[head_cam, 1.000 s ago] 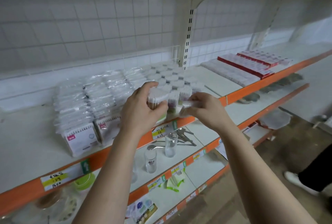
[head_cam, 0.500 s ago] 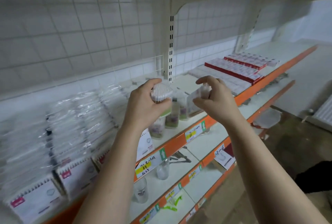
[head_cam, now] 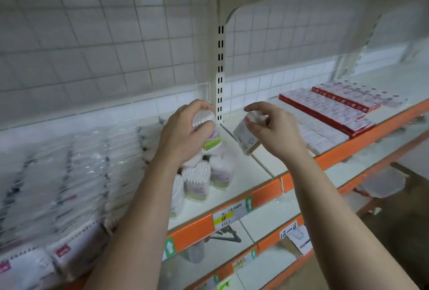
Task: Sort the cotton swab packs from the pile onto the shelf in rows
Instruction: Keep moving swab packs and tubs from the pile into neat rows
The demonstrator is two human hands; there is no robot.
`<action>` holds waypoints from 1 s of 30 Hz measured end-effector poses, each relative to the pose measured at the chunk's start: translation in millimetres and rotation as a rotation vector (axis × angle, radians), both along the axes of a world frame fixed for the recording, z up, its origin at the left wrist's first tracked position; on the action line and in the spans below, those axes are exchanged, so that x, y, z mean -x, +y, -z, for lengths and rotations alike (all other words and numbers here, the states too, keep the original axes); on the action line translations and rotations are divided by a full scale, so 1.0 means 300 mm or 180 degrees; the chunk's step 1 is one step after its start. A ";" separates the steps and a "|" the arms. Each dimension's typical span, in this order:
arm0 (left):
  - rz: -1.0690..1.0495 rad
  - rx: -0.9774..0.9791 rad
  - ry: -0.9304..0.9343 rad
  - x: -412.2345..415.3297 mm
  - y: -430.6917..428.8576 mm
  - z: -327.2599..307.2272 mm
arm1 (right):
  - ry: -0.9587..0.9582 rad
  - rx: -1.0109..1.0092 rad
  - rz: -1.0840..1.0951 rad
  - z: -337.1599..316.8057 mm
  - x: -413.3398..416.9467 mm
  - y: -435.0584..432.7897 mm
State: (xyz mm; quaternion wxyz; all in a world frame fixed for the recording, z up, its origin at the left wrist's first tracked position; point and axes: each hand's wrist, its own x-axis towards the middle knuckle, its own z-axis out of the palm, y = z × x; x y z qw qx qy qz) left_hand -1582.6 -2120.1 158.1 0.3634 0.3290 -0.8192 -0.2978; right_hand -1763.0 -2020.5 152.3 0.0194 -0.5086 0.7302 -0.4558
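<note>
My left hand grips a round clear tub of cotton swabs with a green and purple band, held above the shelf. My right hand holds a second clear swab pack, tilted, just right of the first. Below my left hand several more swab tubs stand close together on the shelf board. My left forearm hides part of that group.
Rows of flat plastic-wrapped packs fill the shelf to the left. Red and white boxes lie in rows to the right. A slotted upright post stands behind my hands. Orange shelf edge carries price labels; lower shelves hold small items.
Both hands lifted their swab packs up and away from the standing tubs. The view swung to the right, so the wrapped packs slid left.
</note>
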 end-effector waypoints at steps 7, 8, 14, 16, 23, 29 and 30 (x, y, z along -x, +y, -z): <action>-0.0528 -0.0034 0.0213 0.160 -0.038 0.016 | 0.0038 -0.0181 -0.0596 0.017 0.184 -0.100; -0.0579 -0.0016 0.0219 0.175 -0.042 0.019 | 0.0054 -0.0224 -0.0664 0.021 0.203 -0.112; -0.0632 0.0136 0.0085 0.238 -0.090 0.022 | -0.0067 -0.0403 -0.0976 0.056 0.290 -0.170; -0.0659 0.0169 -0.0152 0.251 -0.120 0.007 | -0.0019 -0.0423 -0.1006 0.064 0.307 -0.186; -0.0350 0.0092 -0.0822 0.300 -0.240 -0.011 | -0.0188 -0.0475 -0.1046 0.079 0.336 -0.250; -0.0049 -0.0141 -0.0959 0.342 -0.318 -0.001 | -0.0161 -0.0509 -0.0976 0.094 0.349 -0.283; -0.0028 -0.0174 -0.1029 0.349 -0.328 0.003 | -0.0169 -0.0499 -0.0962 0.096 0.350 -0.289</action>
